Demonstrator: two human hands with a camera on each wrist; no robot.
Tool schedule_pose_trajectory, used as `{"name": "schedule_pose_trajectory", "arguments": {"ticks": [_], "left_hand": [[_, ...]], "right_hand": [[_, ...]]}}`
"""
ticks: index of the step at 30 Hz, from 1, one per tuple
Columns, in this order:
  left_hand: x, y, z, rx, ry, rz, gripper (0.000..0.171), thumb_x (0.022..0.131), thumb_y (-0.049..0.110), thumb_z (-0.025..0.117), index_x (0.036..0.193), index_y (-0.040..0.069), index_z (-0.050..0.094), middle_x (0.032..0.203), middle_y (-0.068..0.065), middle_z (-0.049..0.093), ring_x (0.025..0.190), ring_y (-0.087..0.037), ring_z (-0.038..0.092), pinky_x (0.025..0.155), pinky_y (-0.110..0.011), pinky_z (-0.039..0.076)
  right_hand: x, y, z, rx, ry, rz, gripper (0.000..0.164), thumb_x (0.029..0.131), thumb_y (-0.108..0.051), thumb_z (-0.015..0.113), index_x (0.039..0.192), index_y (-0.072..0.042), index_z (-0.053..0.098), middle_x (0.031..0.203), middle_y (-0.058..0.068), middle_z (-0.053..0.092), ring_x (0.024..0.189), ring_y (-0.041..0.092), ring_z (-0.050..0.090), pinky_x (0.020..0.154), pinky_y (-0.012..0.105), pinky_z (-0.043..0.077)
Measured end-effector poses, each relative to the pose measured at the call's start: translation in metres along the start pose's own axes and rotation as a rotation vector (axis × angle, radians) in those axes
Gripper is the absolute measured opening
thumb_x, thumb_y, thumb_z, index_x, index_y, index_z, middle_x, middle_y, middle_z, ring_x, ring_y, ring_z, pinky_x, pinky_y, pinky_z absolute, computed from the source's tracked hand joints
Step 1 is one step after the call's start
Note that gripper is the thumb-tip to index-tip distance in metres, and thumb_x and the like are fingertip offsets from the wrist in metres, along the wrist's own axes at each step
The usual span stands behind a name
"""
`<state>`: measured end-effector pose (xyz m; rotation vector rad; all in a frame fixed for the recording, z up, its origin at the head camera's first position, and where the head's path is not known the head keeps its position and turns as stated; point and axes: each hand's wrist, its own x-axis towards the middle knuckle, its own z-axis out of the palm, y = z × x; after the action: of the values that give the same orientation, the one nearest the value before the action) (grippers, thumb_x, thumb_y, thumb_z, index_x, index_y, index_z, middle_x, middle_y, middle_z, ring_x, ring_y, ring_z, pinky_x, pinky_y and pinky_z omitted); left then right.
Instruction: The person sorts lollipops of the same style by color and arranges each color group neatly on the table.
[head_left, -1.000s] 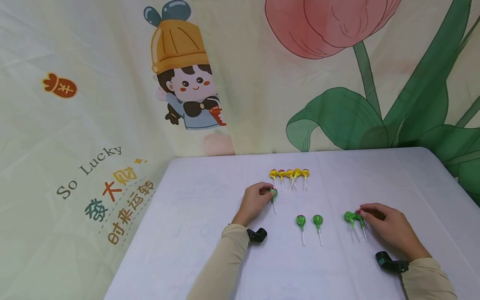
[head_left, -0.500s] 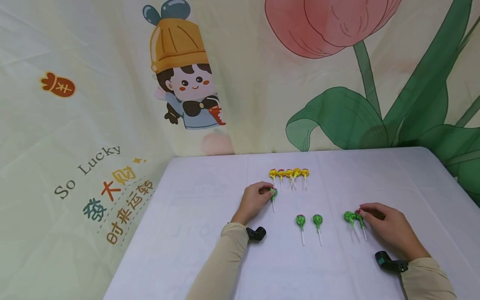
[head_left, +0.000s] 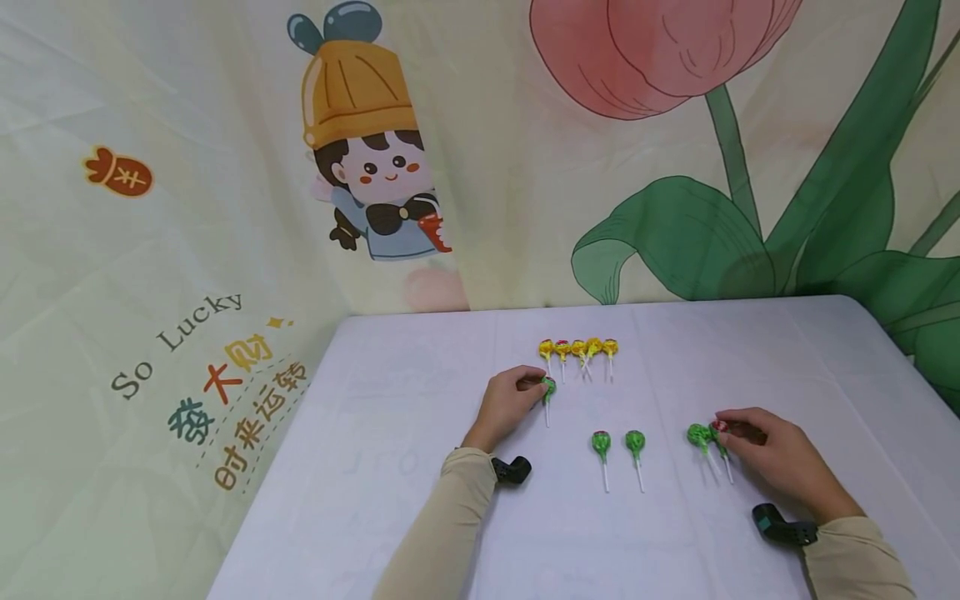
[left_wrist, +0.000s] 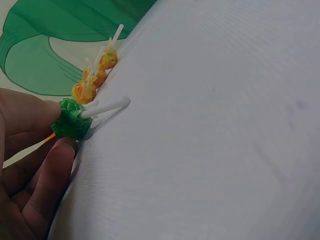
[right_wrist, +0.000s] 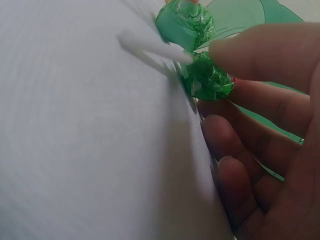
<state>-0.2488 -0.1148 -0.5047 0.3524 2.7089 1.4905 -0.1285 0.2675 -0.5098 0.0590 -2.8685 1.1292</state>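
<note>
Between the thumb and fingers of my left hand point(head_left: 510, 406) is the wrapped head of a green lollipop point(left_wrist: 72, 120). Its white stick points towards me, just below the left end of a row of yellow lollipops point(head_left: 578, 348). On the right, my right hand point(head_left: 783, 454) pinches another green lollipop point(right_wrist: 209, 79) with a red top, its fingertips covering part of the head. Close against that one lies a neighbouring green lollipop point(head_left: 699, 434). Two more, a green lollipop point(head_left: 602, 443) and a second green lollipop point(head_left: 635, 442), lie apart between the hands, sticks towards me.
A white cloth covers the table point(head_left: 420, 383). Behind it hangs a printed backdrop point(head_left: 510, 208) with a cartoon child and a large tulip. A black wrist camera point(head_left: 513, 471) sits on the left wrist, and another black wrist camera point(head_left: 782, 527) on the right.
My right fingertips have shifted slightly left on the lollipop head, and more of its red top shows. The left hand and the other lollipops stay in place.
</note>
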Motion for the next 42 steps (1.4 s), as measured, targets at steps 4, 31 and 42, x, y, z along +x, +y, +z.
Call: {"name": "schedule_pose_trajectory", "arguments": {"ticks": [4, 31, 42], "left_hand": [[-0.001, 0.000, -0.001, 0.007, 0.006, -0.008, 0.021, 0.093, 0.024, 0.072, 0.112, 0.017, 0.074, 0.094, 0.009, 0.070, 0.087, -0.008, 0.064, 0.076, -0.028, 0.053], [-0.020, 0.006, -0.008, -0.168, 0.026, -0.142, 0.016, 0.097, 0.026, 0.067, 0.109, 0.018, 0.074, 0.090, 0.002, 0.069, 0.079, -0.015, 0.063, 0.070, -0.030, 0.051], [-0.032, 0.011, -0.004, -0.182, 0.028, -0.149, 0.018, 0.098, 0.028, 0.065, 0.112, 0.019, 0.073, 0.090, 0.002, 0.068, 0.082, -0.015, 0.061, 0.070, -0.031, 0.050]], "right_hand": [[0.001, 0.000, 0.001, -0.001, -0.007, -0.002, 0.047, 0.097, -0.034, 0.067, 0.131, -0.002, 0.063, 0.119, 0.016, 0.063, 0.103, 0.031, 0.059, 0.084, 0.048, 0.050], [-0.001, -0.003, 0.001, -0.004, 0.012, 0.029, 0.039, 0.097, -0.031, 0.067, 0.125, -0.004, 0.065, 0.116, 0.015, 0.066, 0.097, 0.027, 0.059, 0.076, 0.039, 0.048], [-0.001, -0.003, 0.000, 0.045, 0.015, 0.073, 0.047, 0.098, -0.044, 0.064, 0.125, -0.005, 0.065, 0.118, 0.015, 0.065, 0.101, 0.028, 0.058, 0.077, 0.039, 0.047]]}}
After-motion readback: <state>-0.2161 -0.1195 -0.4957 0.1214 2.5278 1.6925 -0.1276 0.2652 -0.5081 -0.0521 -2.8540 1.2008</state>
